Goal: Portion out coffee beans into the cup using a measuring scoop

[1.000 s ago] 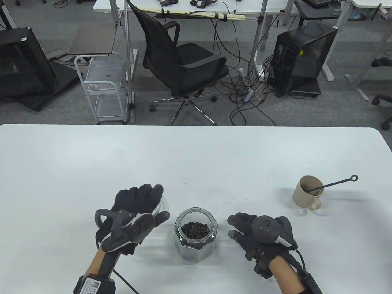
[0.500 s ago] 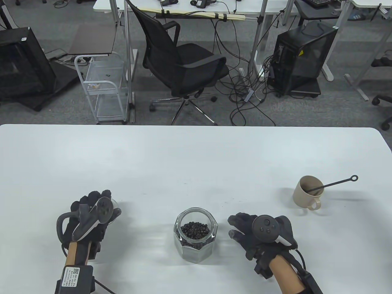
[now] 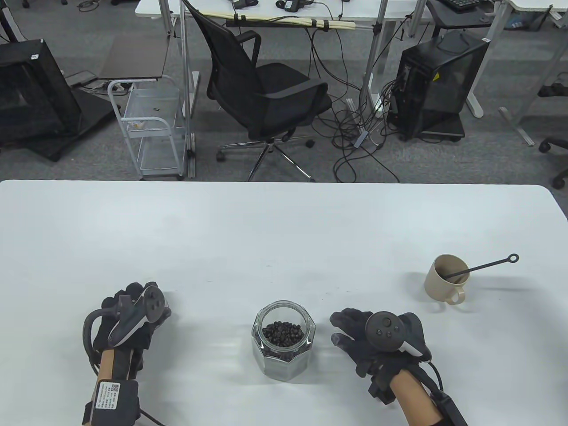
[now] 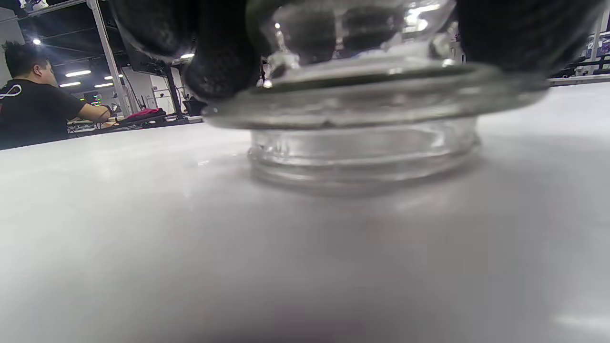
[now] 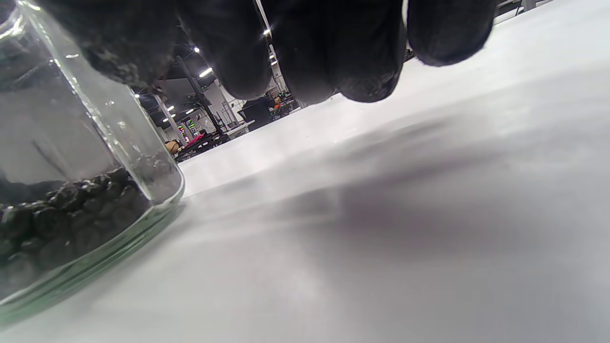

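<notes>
An open glass jar [image 3: 284, 355] holding coffee beans [image 3: 283, 333] stands at the table's front centre. Far to its left, my left hand [image 3: 133, 301] grips the jar's glass lid [image 4: 367, 143], which sits on the table under my curled fingers [image 4: 224, 62]; in the table view the hand hides the lid. My right hand [image 3: 339, 329] rests just right of the jar [image 5: 71, 200], fingers [image 5: 333, 52] relaxed and holding nothing. A beige cup [image 3: 443, 279] stands at the right, and the black measuring scoop [image 3: 488, 265] leans inside it with its handle pointing right.
The white table [image 3: 284, 230] spreads wide behind the jar and between jar and cup. An office chair [image 3: 266, 88], a wire cart [image 3: 151, 133] and a computer tower [image 3: 435, 84] stand on the floor beyond the far edge.
My left hand carried the glass lid from beside the jar out to the left and down onto the table. The right hand, jar, cup and scoop stayed put.
</notes>
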`<state>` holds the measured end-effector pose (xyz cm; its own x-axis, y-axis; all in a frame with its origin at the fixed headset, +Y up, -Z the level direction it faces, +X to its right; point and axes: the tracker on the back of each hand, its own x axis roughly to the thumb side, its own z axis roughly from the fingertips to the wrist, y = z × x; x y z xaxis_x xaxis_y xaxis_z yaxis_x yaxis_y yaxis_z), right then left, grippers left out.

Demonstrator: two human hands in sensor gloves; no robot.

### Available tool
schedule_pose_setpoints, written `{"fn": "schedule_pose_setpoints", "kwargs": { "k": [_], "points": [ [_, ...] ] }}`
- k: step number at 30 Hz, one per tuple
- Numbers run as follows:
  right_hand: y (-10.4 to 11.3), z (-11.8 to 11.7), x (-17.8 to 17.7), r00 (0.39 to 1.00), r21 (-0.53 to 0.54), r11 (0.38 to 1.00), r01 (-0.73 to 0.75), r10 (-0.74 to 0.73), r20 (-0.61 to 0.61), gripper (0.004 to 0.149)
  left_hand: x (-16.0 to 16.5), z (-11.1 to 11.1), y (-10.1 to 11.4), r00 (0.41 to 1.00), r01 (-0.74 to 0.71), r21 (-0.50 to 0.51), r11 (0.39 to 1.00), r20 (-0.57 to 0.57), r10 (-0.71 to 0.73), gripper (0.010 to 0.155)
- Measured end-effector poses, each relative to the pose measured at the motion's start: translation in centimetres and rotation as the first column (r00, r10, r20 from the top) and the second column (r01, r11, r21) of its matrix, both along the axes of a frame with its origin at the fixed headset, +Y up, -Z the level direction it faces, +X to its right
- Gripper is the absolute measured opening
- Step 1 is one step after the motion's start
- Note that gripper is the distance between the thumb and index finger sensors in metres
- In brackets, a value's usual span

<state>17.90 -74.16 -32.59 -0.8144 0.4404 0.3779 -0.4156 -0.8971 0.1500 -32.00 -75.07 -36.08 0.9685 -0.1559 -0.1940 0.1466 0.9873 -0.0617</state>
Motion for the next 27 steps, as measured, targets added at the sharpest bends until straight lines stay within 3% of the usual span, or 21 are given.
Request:
{"fn": "schedule_pose_setpoints", "kwargs": {
  "k": [12,15,21,27],
  "points": [
    [-0.2,0.0,-0.1,1.000,-0.015,1.000,-0.007,0.007,-0.009,0.061,0.5,0.5,0.4,0.998,0.060,-0.041,0.997,0.001,-0.060,0.083],
    [-0.1,0.0,0.0,1.000,-0.010,1.000,0.000,0.000,-0.003,0.061,0.9,1.2,1.9,0.999,0.037,0.021,0.999,0.021,-0.038,0.084],
    [-0.1,0.0,-0.1,1.000,-0.005,1.000,-0.001,0.001,-0.003,0.061,3.4,2.9,4.2,0.980,-0.088,0.164,0.983,0.193,0.056,0.082],
    [0.5,0.1,0.4,0.999,0.067,0.998,0.014,-0.016,0.027,0.062,8.7,4.9,4.9,0.889,-0.202,0.234,0.951,0.452,0.078,0.079]
  ]
}}
